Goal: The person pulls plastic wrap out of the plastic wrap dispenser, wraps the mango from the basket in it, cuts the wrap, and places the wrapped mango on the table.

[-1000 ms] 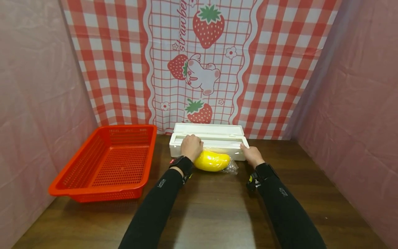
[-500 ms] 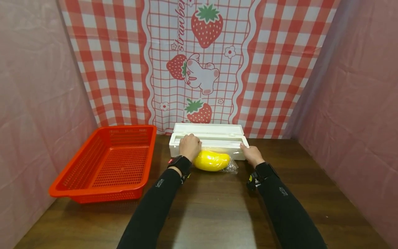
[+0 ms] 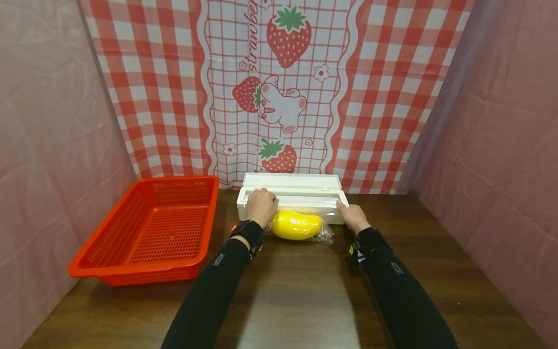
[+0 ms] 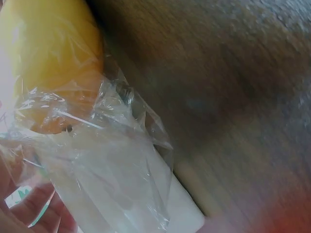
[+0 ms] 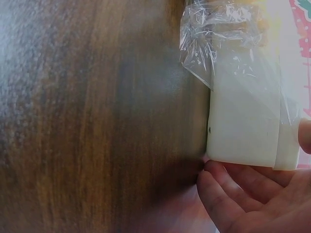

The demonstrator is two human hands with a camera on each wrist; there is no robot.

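Note:
A white cling film dispenser [image 3: 301,209], its lid [image 3: 292,181] tilted up at the back, stands on the wooden table. Close in front lies a yellow mango [image 3: 297,226] with clear film [image 4: 124,160] over it, loose and crinkled at both ends. My left hand [image 3: 262,207] is on the dispenser's front edge near its left end. In the left wrist view its fingers [image 4: 41,208] are partly cut off beside the film, so their hold is unclear. My right hand [image 3: 355,218] grips the dispenser's right end, thumb on top and fingers [image 5: 221,194] against the end face.
A red plastic basket [image 3: 211,228] with slotted walls stands on the left of the table [image 3: 305,295]. Behind the dispenser hangs a checked strawberry cloth [image 3: 379,111]. Pink fabric [image 3: 492,160] borders the right side, and more hangs on the left.
My left hand has slid a little left along the dispenser's front edge, uncovering the mango's left end and the film there. My right hand, the dispenser and the mango stay nearly still.

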